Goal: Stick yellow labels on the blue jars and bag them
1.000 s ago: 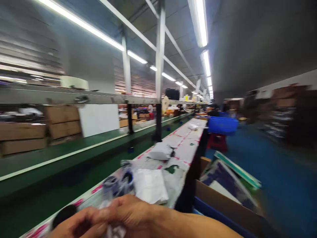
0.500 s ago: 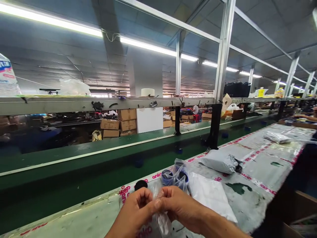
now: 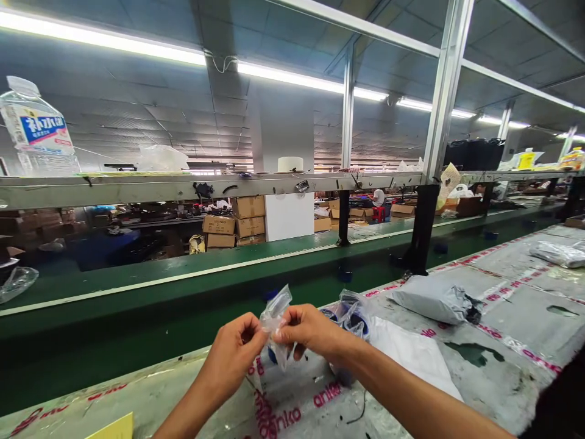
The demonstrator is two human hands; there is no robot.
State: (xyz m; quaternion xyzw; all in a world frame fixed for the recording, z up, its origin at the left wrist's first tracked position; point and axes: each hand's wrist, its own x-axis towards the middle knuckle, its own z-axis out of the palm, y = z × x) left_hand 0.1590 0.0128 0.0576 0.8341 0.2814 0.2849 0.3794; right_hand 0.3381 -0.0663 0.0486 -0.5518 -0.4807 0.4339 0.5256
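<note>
Between both hands is a small clear plastic bag (image 3: 278, 303), pinched near its middle over the front edge of the table. My left hand (image 3: 238, 341) grips it from the left with thumb and forefinger. From the other side my right hand (image 3: 305, 331) pinches the same bag, its fingertips close to the left ones. Something blue shows behind the lower part of the bag; I cannot tell whether it is inside. Just right of my right hand, blue rolls in clear plastic (image 3: 355, 318) stand beside a flat white package (image 3: 406, 353), partly covered by my forearm.
A grey mailer bag (image 3: 432, 299) lies farther right on the covered table (image 3: 484, 378). Beyond the table runs a green conveyor belt (image 3: 137, 338). A metal shelf (image 3: 256, 183) above it holds a water bottle (image 3: 43, 134) and a tape roll (image 3: 290, 164). Yellow paper (image 3: 112, 428) lies lower left.
My view has swung left. Both hands have risen, and the bag, upright between them, now shows more clearly. The yellow paper and the whole bottle have come into view.
</note>
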